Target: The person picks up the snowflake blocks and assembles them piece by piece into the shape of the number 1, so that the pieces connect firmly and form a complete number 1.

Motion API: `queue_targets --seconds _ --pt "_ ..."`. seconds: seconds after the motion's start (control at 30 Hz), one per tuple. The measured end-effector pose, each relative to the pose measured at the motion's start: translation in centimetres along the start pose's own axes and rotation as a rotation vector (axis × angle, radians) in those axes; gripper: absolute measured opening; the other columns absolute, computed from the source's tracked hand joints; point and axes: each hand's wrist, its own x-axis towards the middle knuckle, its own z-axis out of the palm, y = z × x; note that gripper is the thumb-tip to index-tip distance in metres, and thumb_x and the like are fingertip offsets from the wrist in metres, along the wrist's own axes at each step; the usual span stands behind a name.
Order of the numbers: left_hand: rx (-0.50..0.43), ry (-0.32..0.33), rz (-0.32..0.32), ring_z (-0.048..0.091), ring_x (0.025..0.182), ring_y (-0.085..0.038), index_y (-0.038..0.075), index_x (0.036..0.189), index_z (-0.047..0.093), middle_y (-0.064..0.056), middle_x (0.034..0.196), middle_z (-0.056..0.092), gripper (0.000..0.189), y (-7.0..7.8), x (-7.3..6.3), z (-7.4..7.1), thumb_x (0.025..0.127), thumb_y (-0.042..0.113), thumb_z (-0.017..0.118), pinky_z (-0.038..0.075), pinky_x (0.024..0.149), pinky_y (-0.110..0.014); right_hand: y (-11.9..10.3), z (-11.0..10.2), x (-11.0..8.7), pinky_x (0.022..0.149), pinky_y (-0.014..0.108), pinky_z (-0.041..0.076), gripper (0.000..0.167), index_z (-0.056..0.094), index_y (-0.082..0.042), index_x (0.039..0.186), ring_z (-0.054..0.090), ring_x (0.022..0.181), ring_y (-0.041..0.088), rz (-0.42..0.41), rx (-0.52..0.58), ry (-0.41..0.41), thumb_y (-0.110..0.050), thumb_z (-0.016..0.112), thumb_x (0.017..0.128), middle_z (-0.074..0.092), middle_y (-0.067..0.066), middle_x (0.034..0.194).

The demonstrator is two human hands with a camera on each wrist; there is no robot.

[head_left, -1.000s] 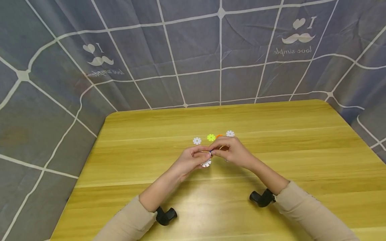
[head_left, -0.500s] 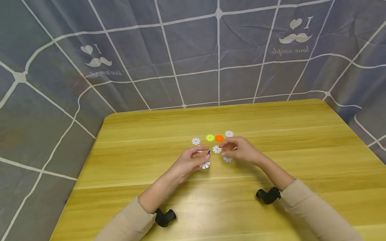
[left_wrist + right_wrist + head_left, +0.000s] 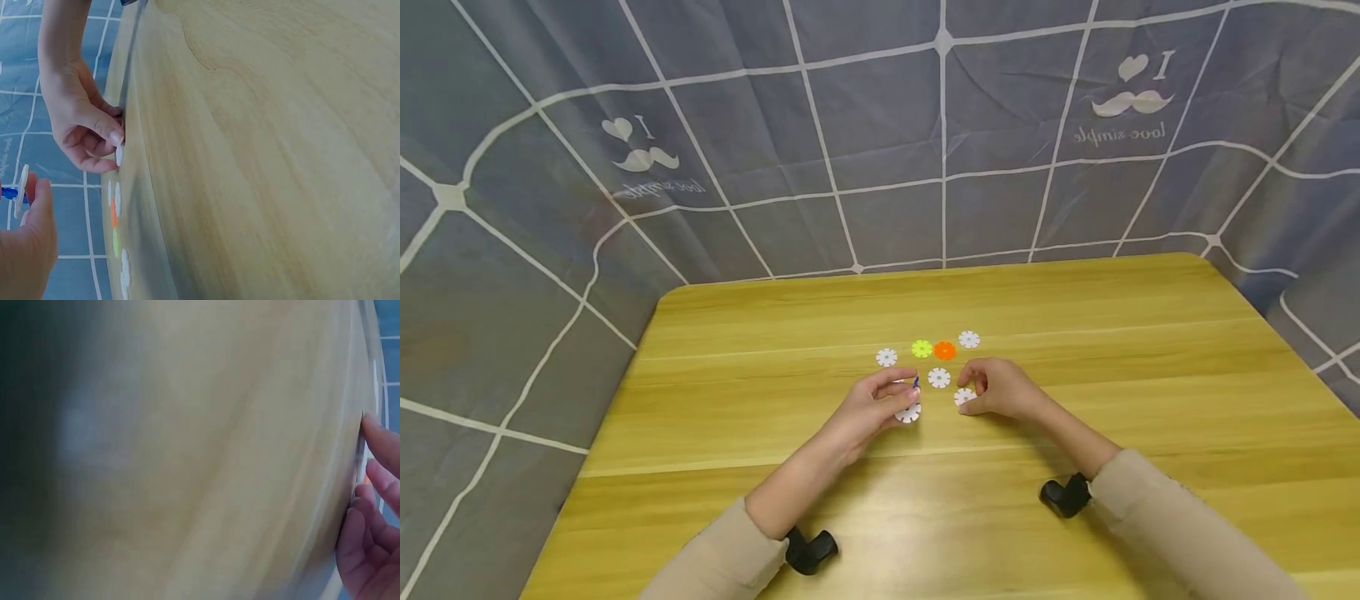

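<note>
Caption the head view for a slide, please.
Left hand holds a notched white disc and blue piece; right hand grips another white disc near lime disc and orange disc.

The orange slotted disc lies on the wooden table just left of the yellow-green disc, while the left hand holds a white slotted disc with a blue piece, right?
Not quite: in the head view, the orange slotted disc lies just right of the yellow-green disc. It is on the wooden table, and the left hand does hold a white slotted disc with a blue piece.
</note>
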Motion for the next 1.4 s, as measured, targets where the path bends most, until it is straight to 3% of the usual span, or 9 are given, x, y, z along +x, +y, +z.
queue_targets --seconds 0.27,0.53,0.77,0.97,1.1,1.3,1.4 --pt "0.002 -0.006 0.005 0.056 0.082 -0.008 -0.009 0.132 0.044 -0.022 0.121 0.051 0.043 -0.1 0.0 0.1 0.093 0.004 0.055 0.05 0.069 -0.019 -0.6 -0.3 0.3 0.058 0.027 0.035 0.031 0.058 -0.006 0.081 0.041 0.06 0.014 0.069 -0.039 -0.062 -0.014 0.084 0.067 0.046 0.0 0.065" --pt "0.001 -0.001 -0.015 0.055 0.081 -0.007 -0.01 0.13 0.045 -0.016 0.113 0.054 0.041 -0.5 0.4 0.6 0.093 0.003 0.055 0.05 0.072 -0.019 -0.9 -0.9 0.6 0.058 0.027 0.037 0.023 0.06 -0.003 0.08 0.043 0.059 0.013 0.042 0.02 -0.089 -0.006 0.081 0.07 0.048 0.001 0.062" --pt "-0.001 0.018 -0.023 0.056 0.083 -0.008 -0.01 0.129 0.046 -0.013 0.11 0.055 0.04 -0.6 0.4 0.7 0.092 0.001 0.056 0.051 0.075 -0.02 -1.3 -1.3 0.6 0.046 0.025 0.043 0.02 0.061 -0.001 0.084 0.048 0.047 0.013 0.084 0.145 -0.114 -0.006 0.078 0.074 0.049 0.001 0.059" --pt "-0.023 0.013 -0.022 0.057 0.085 -0.008 -0.01 0.13 0.045 -0.023 0.119 0.052 0.04 -0.6 0.5 0.6 0.093 0.001 0.054 0.051 0.077 -0.021 -2.2 -2.0 0.5 0.047 0.027 0.045 0.018 0.063 0.0 0.089 0.05 0.047 0.016 0.039 0.172 -0.092 -0.006 0.076 0.077 0.053 0.002 0.056" --pt "-0.018 0.008 -0.024 0.058 0.085 -0.008 -0.01 0.131 0.044 -0.023 0.118 0.054 0.041 -0.6 0.5 0.6 0.093 0.003 0.055 0.051 0.077 -0.022 -2.9 -2.4 0.3 0.049 0.027 0.046 0.017 0.065 0.002 0.092 0.052 0.049 0.018 0.004 0.18 -0.074 -0.004 0.073 0.079 0.054 0.002 0.058" --pt "-0.024 -0.001 -0.025 0.059 0.087 -0.007 -0.011 0.131 0.043 -0.021 0.118 0.056 0.042 -0.7 0.3 0.5 0.093 0.004 0.055 0.051 0.076 -0.02 -4.0 -2.9 0.2 0.058 0.039 0.054 0.017 0.063 0.005 0.096 0.06 0.062 0.033 -0.03 0.258 -0.044 0.0 0.07 0.081 0.059 0.007 0.065" --pt "-0.036 -0.015 -0.016 0.059 0.088 -0.007 -0.012 0.131 0.043 -0.025 0.121 0.054 0.041 -0.6 0.2 0.5 0.094 0.004 0.054 0.051 0.075 -0.02 -4.5 -3.1 0.3 0.061 0.042 0.054 0.019 0.062 0.006 0.1 0.061 0.065 0.034 -0.031 0.316 -0.033 0.0 0.068 0.083 0.06 0.01 0.07"
